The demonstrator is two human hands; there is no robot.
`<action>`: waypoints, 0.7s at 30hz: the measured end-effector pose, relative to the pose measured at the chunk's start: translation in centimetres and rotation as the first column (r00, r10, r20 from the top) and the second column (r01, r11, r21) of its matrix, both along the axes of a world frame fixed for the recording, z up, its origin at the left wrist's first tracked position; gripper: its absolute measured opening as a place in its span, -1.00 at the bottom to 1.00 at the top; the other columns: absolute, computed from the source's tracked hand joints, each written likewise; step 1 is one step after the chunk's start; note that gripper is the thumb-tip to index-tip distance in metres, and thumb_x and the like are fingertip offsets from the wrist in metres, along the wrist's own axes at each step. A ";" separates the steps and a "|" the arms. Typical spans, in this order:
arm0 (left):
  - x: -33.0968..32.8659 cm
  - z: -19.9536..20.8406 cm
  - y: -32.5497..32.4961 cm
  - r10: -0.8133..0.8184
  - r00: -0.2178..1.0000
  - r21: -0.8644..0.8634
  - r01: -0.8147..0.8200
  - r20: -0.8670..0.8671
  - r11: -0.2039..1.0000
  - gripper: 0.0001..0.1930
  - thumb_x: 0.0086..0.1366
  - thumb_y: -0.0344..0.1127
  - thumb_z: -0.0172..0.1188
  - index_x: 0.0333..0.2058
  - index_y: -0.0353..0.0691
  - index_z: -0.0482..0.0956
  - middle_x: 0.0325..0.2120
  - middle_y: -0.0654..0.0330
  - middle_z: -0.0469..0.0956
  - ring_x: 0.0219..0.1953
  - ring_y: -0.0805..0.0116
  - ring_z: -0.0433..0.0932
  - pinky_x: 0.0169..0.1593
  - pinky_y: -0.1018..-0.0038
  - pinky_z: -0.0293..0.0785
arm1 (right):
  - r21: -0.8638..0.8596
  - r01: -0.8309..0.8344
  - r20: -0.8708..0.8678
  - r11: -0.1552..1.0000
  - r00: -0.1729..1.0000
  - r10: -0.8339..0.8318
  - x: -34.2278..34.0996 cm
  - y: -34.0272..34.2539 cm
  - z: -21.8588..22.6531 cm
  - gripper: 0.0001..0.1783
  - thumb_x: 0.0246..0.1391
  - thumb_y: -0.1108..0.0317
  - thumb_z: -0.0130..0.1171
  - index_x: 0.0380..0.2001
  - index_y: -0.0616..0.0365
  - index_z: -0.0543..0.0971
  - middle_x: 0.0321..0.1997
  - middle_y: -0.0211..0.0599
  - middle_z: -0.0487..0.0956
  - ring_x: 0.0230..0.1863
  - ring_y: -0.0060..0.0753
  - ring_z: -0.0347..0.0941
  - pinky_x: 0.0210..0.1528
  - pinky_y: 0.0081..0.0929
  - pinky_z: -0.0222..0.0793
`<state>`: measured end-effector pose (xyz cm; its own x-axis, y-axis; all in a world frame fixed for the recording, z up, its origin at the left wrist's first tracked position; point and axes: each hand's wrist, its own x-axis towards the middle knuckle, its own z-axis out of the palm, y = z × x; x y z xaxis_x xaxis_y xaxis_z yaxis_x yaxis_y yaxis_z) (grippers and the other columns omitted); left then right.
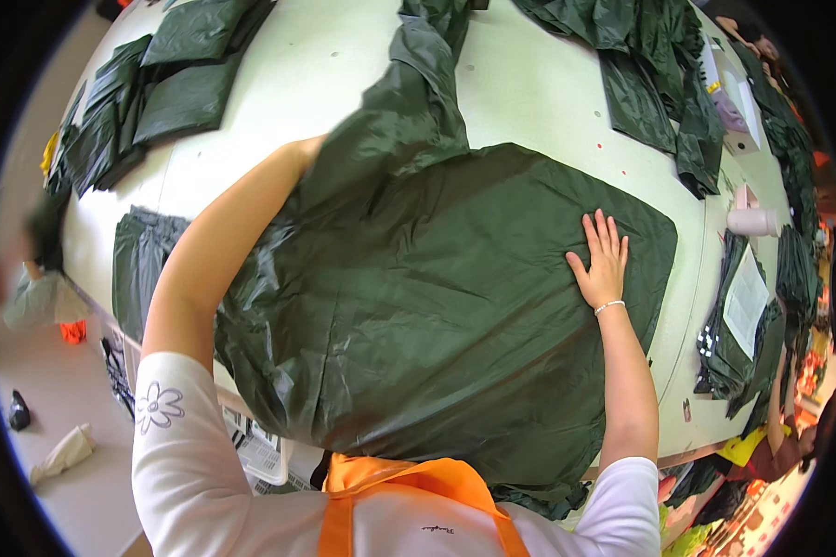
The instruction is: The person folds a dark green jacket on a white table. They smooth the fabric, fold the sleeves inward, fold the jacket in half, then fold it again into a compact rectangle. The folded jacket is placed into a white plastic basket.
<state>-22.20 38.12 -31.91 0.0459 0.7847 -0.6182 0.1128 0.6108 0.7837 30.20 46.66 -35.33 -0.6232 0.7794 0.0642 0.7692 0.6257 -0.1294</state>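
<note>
A large dark green garment (455, 297) of thin, shiny fabric, like a raincoat, lies spread over the table in front of me. Its lower edge hangs toward my body. My right hand (606, 265) rests flat on the garment's right side, fingers stretched and slightly apart. On the other side, my left hand (314, 148) reaches under a bunched, raised fold of the same fabric. Only the wrist end shows there; the fingers are hidden. From that fold, a narrow twisted length of the garment runs away toward the far side of the table.
Folded dark green garments (190, 93) lie at the far left, and a loose heap (646, 74) at the far right. At right are a pale cup-like container (752, 221) and a paper sheet (745, 302) on dark fabric. Other people stand near the table's sides.
</note>
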 end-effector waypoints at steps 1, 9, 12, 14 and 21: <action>-0.1 0.8 0.2 0.049 0.995 0.047 -0.053 0.085 0.997 -0.58 0.28 -0.11 0.05 -0.04 -0.31 0.50 -0.12 0.13 0.55 -0.21 0.33 0.55 -0.10 0.36 0.51 | -0.005 0.008 0.000 1.000 1.000 -0.008 -0.1 -0.1 0.2 -0.24 0.04 -0.10 0.08 0.29 -0.16 0.19 0.42 -0.41 0.03 0.43 -0.21 -0.15 0.38 -0.02 -0.38; -1.6 9.4 2.3 0.151 0.948 0.043 -0.170 0.281 0.984 -0.62 0.28 -0.12 0.09 -0.09 -0.30 0.52 -0.23 0.15 0.59 -0.27 0.44 0.57 -0.14 0.53 0.50 | -0.025 0.011 -0.001 1.000 1.000 -0.011 -0.5 0.0 0.2 -0.26 0.04 -0.11 0.06 0.27 -0.15 0.21 0.42 -0.40 0.03 0.43 -0.20 -0.15 0.39 -0.04 -0.39; -4.8 9.8 4.5 -0.106 0.942 0.130 0.153 -0.317 0.980 -0.62 0.19 -0.02 0.20 -0.27 -0.26 0.60 -0.39 0.23 0.61 -0.37 0.50 0.55 -0.22 0.55 0.46 | -0.027 0.004 -0.025 1.000 1.000 -0.005 -0.2 0.1 0.2 -0.26 0.04 -0.13 0.05 0.27 -0.15 0.21 0.42 -0.41 0.04 0.42 -0.20 -0.13 0.38 -0.03 -0.38; -7.8 8.2 5.6 0.189 0.783 0.248 -0.046 -0.592 0.968 -0.64 0.13 -0.01 0.26 -0.43 -0.24 0.57 -0.44 0.21 0.59 -0.37 0.47 0.54 -0.24 0.53 0.43 | -0.030 -0.002 -0.047 1.000 0.999 0.001 -0.3 0.4 -0.1 -0.25 0.03 -0.14 0.07 0.27 -0.17 0.22 0.41 -0.42 0.06 0.41 -0.19 -0.11 0.38 -0.01 -0.35; 1.4 -0.5 -2.6 0.728 0.201 0.743 -0.003 -0.655 0.669 -0.42 0.15 0.02 0.20 0.03 -0.25 0.37 0.03 -0.02 0.39 0.11 -0.01 0.31 0.15 0.12 0.17 | 0.030 -0.010 0.001 1.000 1.000 0.010 -2.5 0.9 -0.1 -0.23 0.00 -0.16 0.09 0.27 -0.21 0.20 0.41 -0.40 0.06 0.42 -0.19 -0.12 0.36 0.05 -0.28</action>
<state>-20.77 35.53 -32.38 -0.5985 0.6498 0.4685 0.7887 0.3755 0.4868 27.68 47.55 -35.45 -0.6307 0.7712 0.0868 0.7633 0.6366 -0.1103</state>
